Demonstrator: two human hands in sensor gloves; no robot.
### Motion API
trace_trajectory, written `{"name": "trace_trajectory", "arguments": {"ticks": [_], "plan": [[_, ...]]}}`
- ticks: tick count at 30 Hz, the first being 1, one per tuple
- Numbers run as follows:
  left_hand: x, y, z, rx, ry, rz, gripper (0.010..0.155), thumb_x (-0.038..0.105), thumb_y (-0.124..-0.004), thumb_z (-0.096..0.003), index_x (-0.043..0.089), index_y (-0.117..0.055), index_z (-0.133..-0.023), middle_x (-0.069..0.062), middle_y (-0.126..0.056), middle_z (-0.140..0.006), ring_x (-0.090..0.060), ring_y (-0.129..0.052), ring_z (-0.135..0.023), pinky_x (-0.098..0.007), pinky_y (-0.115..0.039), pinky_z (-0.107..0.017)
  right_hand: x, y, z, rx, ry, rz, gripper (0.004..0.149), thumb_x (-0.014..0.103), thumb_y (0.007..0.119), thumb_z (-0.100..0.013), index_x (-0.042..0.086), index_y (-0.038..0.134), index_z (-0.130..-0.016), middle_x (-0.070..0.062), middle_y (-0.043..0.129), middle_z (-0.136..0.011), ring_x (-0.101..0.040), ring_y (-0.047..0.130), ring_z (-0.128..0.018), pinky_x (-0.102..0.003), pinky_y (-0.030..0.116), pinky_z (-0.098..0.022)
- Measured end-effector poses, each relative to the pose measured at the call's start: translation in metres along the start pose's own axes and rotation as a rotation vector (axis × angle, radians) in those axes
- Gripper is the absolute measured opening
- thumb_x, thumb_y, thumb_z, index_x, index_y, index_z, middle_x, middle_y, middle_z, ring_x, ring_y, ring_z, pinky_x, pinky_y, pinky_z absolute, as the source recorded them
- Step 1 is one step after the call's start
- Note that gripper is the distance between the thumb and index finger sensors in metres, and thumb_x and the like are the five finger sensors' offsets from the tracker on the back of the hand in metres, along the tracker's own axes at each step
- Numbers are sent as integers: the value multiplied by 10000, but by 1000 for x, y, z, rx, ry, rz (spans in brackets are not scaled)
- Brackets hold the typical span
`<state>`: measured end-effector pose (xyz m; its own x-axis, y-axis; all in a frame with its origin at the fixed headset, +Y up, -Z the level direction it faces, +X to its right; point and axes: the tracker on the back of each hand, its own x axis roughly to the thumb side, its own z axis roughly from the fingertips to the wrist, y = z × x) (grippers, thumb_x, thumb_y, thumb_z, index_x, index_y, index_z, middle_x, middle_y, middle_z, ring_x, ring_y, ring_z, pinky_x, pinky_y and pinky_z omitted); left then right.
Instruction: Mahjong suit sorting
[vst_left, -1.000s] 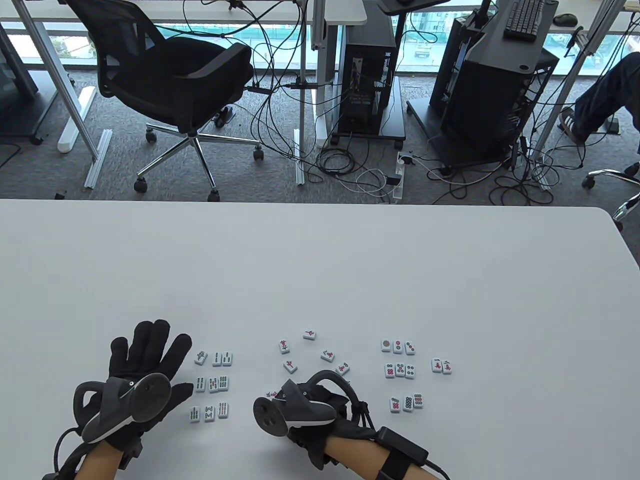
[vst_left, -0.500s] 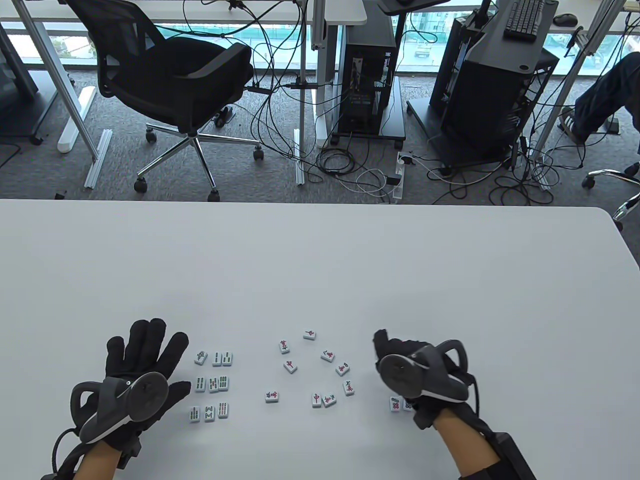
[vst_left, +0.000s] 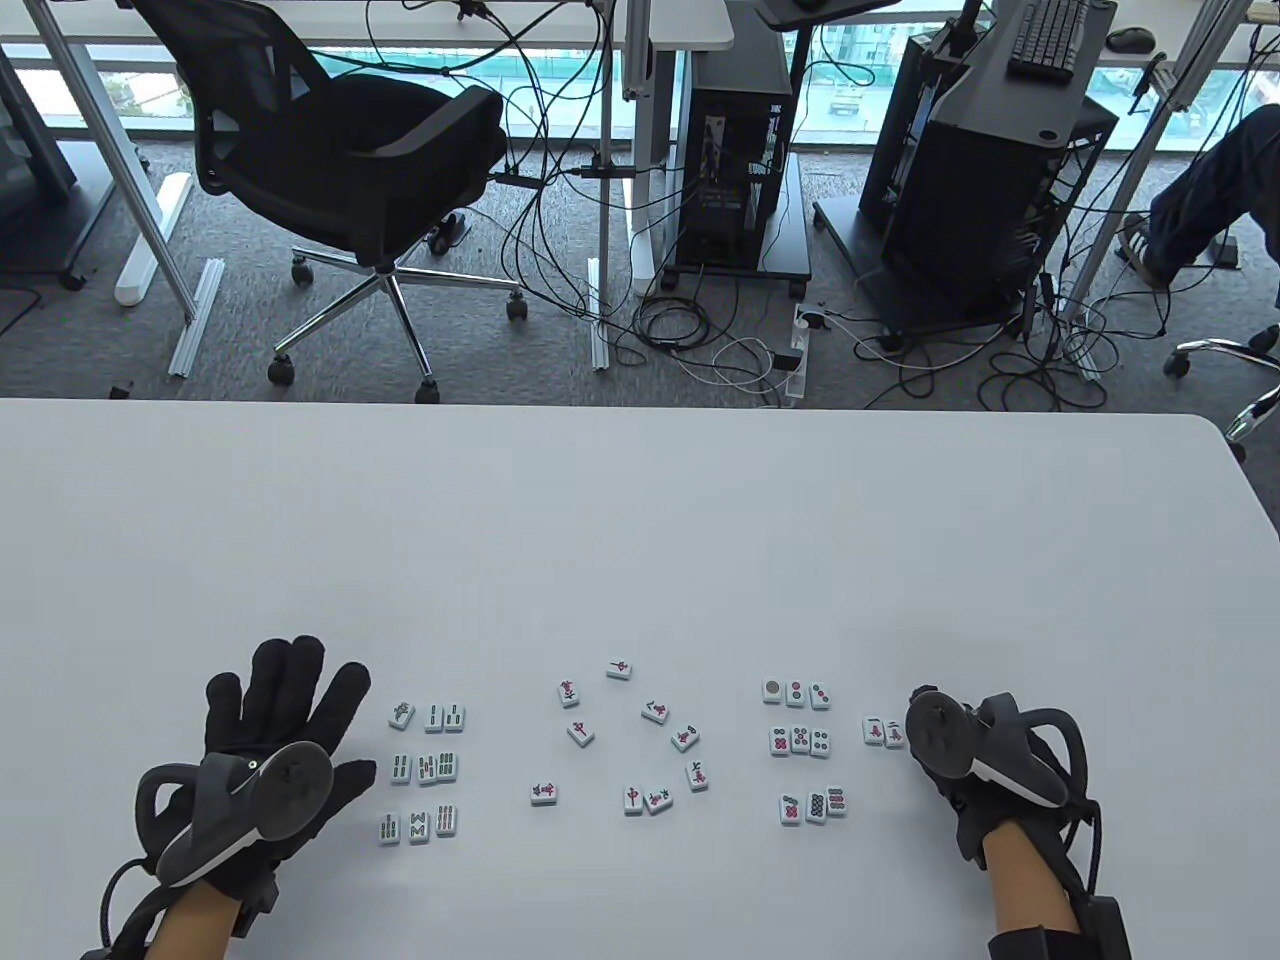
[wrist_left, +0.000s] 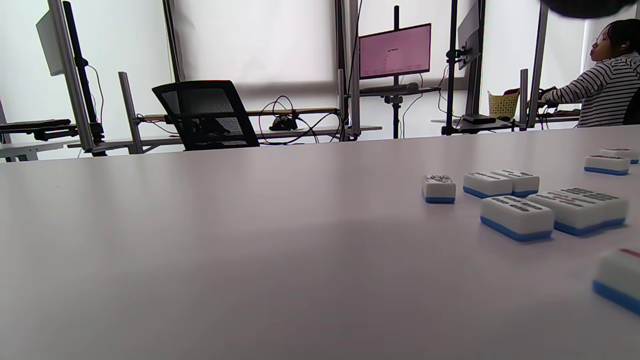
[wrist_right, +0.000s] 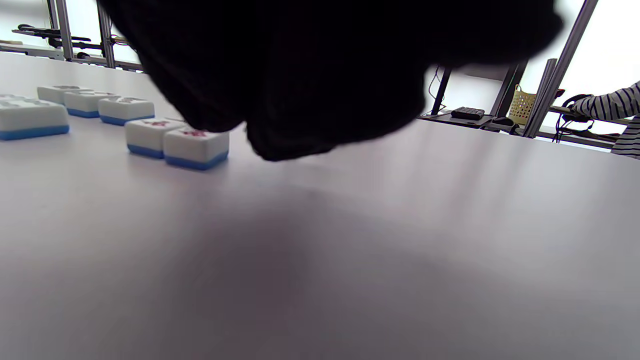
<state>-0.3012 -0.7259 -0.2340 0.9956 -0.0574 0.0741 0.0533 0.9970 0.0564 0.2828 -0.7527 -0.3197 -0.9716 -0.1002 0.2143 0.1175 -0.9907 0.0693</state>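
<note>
Bright window backlight, soft shadows, blown-out wrist backgrounds, blurred dark glove, edge distortion

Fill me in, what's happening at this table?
A person in sensor gloves is sorting mahjong tiles by suit. A bamboo grid sits beside the left hand, which rests flat with fingers spread. A dots grid lies to the right. Red character tiles are loosely scattered in the middle. The right hand is beside a pair of character tiles right of the dots; whether it holds anything can't be seen.
</note>
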Motion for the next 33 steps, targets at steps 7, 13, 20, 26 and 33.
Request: {"name": "trace_trajectory", "arguments": {"ticks": [7, 13, 20, 26, 33], "plan": [[0, 0, 0, -4, 0, -4, 838, 749, -609, -370, 494, -233, -1074, 137, 27, -1161, -210, -44, -1165, -560, -147, -824, 4, 8, -6, 52, 4, 18, 557, 319, 848, -440, 69, 749, -928, -42, 950, -576, -162, 932, -263, -271, 838, -188], [0, 0, 0, -5, -1, -3, 837, 748, -610, -370, 493, -237, -1075, 137, 23, -1163, -210, -51, -1167, -562, -152, -824, 9, 12, -9, 60, 7, 39, 548, 326, 837, -448, 95, 752, -937, -39, 947, -565, -158, 927, -257, -267, 835, -182], [0, -1, -1, -2, 0, 1, 838, 747, -611, -370, 490, -241, -1076, 135, 21, -1164, -211, -55, -1167, -562, -153, -824, 13, 4, -8, 83, 28, 74, 609, 330, 843, -450, 101, 682, -991, -58, 948, -593, -183, 929, -269, -285, 831, -191], [0, -1, -1, -7, 0, 2, 838, 747, -612, -370, 490, -244, -1077, 136, 19, -1165, -213, -57, -1168, -563, -154, -824, 36, -23, -8, -53, 8, 117, 633, 381, 842, -438, 84, 700, -979, -57, 963, -547, -176, 923, -229, -276, 822, -159], [0, -2, -1, -8, -1, 2, 838, 748, -611, -369, 492, -240, -1075, 136, 20, -1164, -212, -58, -1168, -562, -155, -825, 110, -39, -22, -29, -103, 23, 640, 427, 832, -444, 43, 743, -948, -81, 971, -502, -183, 912, -189, -281, 808, -124]]}}
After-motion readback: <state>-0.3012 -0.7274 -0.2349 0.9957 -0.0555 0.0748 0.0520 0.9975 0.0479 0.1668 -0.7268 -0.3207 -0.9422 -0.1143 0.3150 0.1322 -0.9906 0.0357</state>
